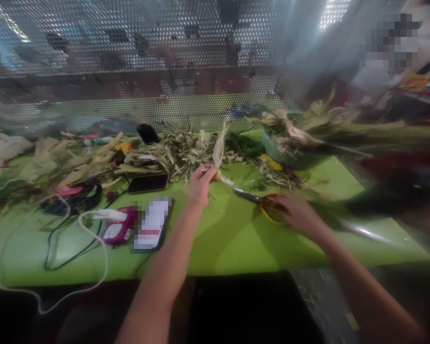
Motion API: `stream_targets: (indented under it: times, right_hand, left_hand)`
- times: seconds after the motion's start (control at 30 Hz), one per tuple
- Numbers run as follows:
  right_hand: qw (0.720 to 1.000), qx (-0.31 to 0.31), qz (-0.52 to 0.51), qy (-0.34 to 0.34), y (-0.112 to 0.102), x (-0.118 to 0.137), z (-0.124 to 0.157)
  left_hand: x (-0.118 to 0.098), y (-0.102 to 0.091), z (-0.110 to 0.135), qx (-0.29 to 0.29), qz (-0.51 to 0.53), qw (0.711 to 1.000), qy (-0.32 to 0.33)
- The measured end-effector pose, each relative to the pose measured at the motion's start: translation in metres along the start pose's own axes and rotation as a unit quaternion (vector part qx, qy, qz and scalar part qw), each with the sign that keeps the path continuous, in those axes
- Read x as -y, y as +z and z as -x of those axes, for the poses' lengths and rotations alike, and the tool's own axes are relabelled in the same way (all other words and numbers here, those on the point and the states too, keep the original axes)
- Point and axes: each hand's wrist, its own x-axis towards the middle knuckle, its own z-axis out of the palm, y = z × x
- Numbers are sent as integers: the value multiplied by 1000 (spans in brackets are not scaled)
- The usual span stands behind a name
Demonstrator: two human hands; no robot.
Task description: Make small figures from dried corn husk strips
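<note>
In the middle of the head view, my left hand [202, 184] is closed on a pale dried corn husk [220, 145] that stands up from the fingers. The husk's lower end pokes out to the right of the hand, near the scissors' tips. My right hand [295, 210] grips a pair of scissors [249, 195] with yellow-orange handles, their blades pointing left. The blades look closed or nearly so, just apart from the husk's end. Motion blur softens the right hand.
Dried husks and stalks [186, 148] heap along the back of the green table [222, 243]. A green basket [284, 143] holds more husks. To the left lie a lit phone [152, 224], a dark phone [148, 183], a magenta device [121, 227] and cables. A perforated metal screen [136, 52] stands behind; a blurred person is at right.
</note>
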Motion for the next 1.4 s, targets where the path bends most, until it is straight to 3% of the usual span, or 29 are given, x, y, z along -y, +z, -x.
stream_targets:
  times: [0.2,0.3,0.43,0.6,0.7,0.77,0.87,0.97,1.07,1.2,1.4]
  right_hand:
    - [996,82,-17,12,-25,-8,16]
    - [993,119,2,12,-38,-6,8]
    - [1000,3,25,11,-36,15,-33]
    - [997,19,71,-4,-16,38,-80]
    - [998,-15,-59,21,-19,36,-91]
    - [973,-60,-211,67,-29,33,-94]
    - [893,-112,-419,121,-48,35,-97]
    - [835,-142,-519,112,-62,46,-96]
    - [836,-150,-518,95,-61,57,-96]
    - [845,-155,-503,93,-43,64,-98]
    - [810,-97,-571,99,-23,63,-94]
  left_hand:
    - [0,-3,-3,-6,13,1000,14]
    - [1,-1,-2,9,7,1000,10]
    - [2,2,0,40,11,999,7]
    - [1,-1,0,48,19,999,8]
    - [-2,-3,-1,40,25,999,-1]
    - [-3,-3,-1,30,38,999,-6]
    - [-5,-4,-2,32,63,997,-19]
    - [-7,-4,-1,41,84,995,-34]
    - [-9,-3,1,69,107,991,-47]
    - [-8,1,7,141,112,981,-75]
    - [-3,11,20,241,91,959,-118]
